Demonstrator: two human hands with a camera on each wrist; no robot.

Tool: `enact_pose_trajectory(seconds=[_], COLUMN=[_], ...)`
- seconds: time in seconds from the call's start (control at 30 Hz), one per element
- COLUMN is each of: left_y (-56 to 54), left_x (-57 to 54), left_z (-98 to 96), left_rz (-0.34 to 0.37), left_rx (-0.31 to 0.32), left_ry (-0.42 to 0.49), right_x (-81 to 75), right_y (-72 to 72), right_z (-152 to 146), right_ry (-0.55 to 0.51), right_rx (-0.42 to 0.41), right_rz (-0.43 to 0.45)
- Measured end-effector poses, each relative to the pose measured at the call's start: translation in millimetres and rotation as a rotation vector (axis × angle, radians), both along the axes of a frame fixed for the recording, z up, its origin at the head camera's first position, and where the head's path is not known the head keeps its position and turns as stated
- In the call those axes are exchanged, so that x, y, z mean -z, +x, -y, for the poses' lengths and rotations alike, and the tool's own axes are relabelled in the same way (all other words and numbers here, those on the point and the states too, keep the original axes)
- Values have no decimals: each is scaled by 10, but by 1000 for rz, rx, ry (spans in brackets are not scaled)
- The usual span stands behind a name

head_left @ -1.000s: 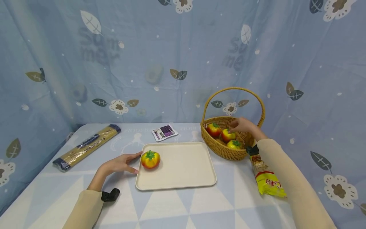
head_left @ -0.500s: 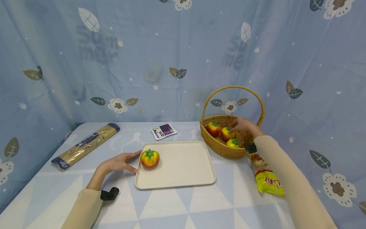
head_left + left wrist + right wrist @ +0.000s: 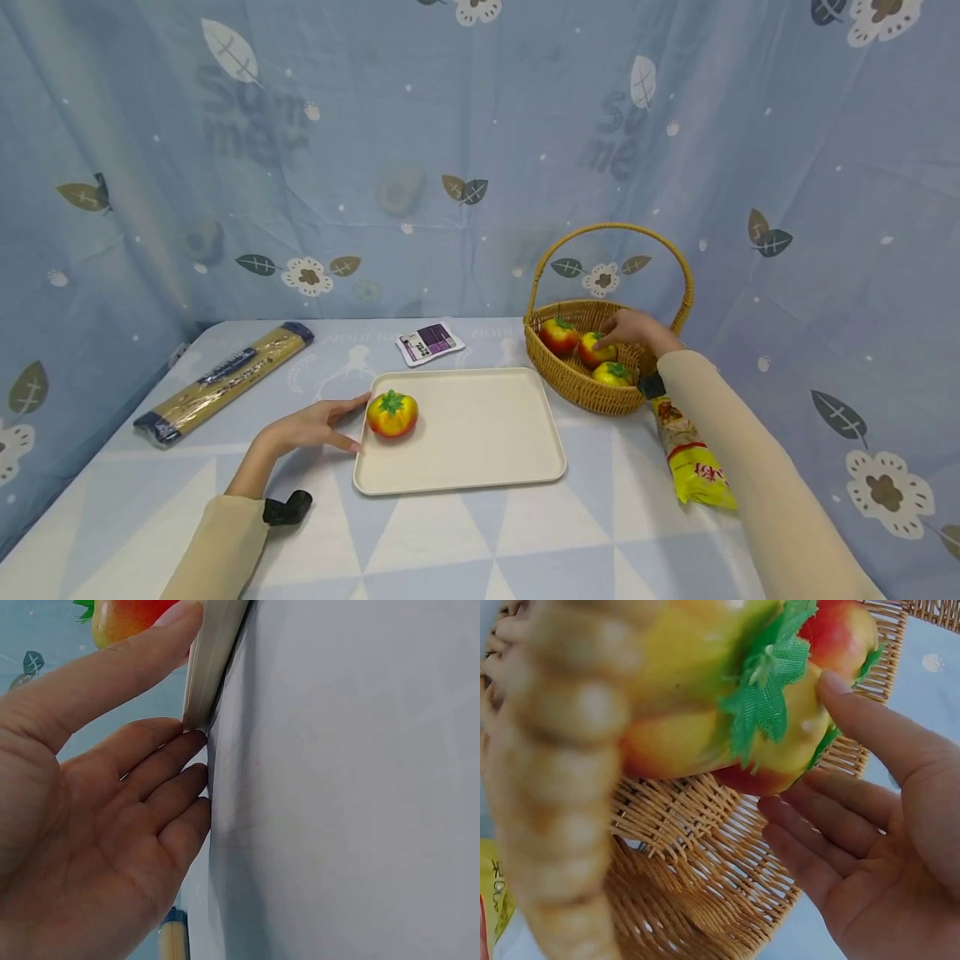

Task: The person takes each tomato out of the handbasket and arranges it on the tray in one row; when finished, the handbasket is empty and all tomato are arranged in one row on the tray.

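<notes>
So the right hand [image 3: 636,327] is pinching the middle fruit [image 3: 595,357] in the basket [image 3: 576,389] near the table's [image 3: 442,546] back right corner, while the left hand [image 3: 307,428] is lying loosely spread, just touching the tray's [image 3: 480,433] left edge.

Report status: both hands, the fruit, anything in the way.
Left hand touching left edge of tray. Right hand in basket, thumb and fingers around middle fruit. Two neighbouring fruits close by, possibly crowding.
</notes>
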State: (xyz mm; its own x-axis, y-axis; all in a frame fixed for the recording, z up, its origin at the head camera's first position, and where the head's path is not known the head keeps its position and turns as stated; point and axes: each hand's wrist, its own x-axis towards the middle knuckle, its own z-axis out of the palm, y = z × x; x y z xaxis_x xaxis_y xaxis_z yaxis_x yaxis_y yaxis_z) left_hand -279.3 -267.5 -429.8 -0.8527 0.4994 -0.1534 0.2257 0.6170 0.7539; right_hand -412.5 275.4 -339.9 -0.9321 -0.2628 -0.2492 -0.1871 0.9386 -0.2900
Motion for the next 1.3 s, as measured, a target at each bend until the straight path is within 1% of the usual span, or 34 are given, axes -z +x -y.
enact_pose_trajectory(seconds=[0.07,0.13,0.3,0.57,0.73,0.83,0.97,1.03,1.17,1.3], left_y=[3,5,10,6,-2,-5,-4,-2,9,19], left_x=[-5,-10,-16,-5,-2,-9,-17,-18,-18,-19], left_z=[-4,-8,-9,2,-3,-12,-20,-19,-15,-11], left_rz=[3,4,8,11,7,8,12,12,14,16], left_rx=[0,-1,1,5,8,5,-2,-3,-6,-12], left_ry=[1,0,1,11,12,16,15,14,8,8], right_x=[13,32,77,96,73,60,44,28,-41,-144], right_y=[-1,-5,-22,-23,11,28,28,24,30,75], right_z=[-1,-8,-18,-13,-8,-15,-34,-44,-40,-11], right_ry=[12,1,-36,-17,-19,-23,-39,-44,-31,-24], right_rx=[6,19,14,-8,-5,14,32,27,2,-5], right_rz=[4,20,39,3,-21,-39,-52,-52,-49,-53])
